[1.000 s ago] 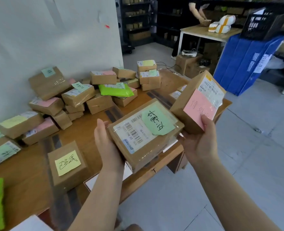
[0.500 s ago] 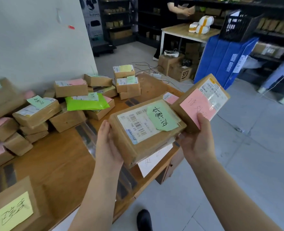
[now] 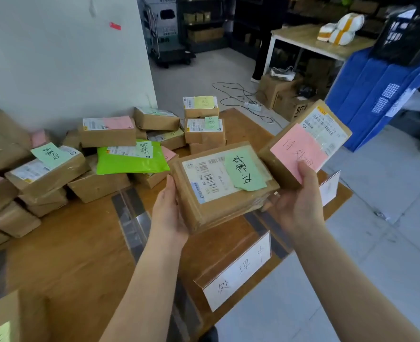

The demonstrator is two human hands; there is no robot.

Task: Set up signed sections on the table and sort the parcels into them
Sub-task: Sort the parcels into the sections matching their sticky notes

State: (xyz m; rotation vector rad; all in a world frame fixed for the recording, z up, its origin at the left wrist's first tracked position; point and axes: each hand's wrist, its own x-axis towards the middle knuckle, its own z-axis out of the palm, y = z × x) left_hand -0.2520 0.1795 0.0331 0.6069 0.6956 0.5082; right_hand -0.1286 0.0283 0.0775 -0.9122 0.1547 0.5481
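Parcels fill both hands above the near edge of the table [image 3: 63, 245]. The left hand [image 3: 168, 213] grips the green-note parcel [image 3: 222, 186] by its left end, thumb up along the side and the fingers out of sight beneath it. The right hand [image 3: 296, 206] holds the pink-note parcel [image 3: 305, 144], thumb pressed on the pink note and fingers curled under; some of those fingers seem also to prop the right end of the green-note parcel, though that contact is partly hidden.

The relation that matters is between the green-note parcel and the white sign [image 3: 238, 272] standing on the table edge. The sign sits directly below and a little nearer the body than the left fingers, and bare table lies just beyond it, right under the parcel. The parcel's long axis runs left to right, roughly along the sign's face. Judging by this, the left hand is placed for a straight drop behind that sign.

A second sign [image 3: 329, 187] stands just past the right hand, under the tilted pink-note parcel, so the right hand is nearer that one. The unsorted pile [image 3: 105, 156] lies well left of and beyond the left fingers.
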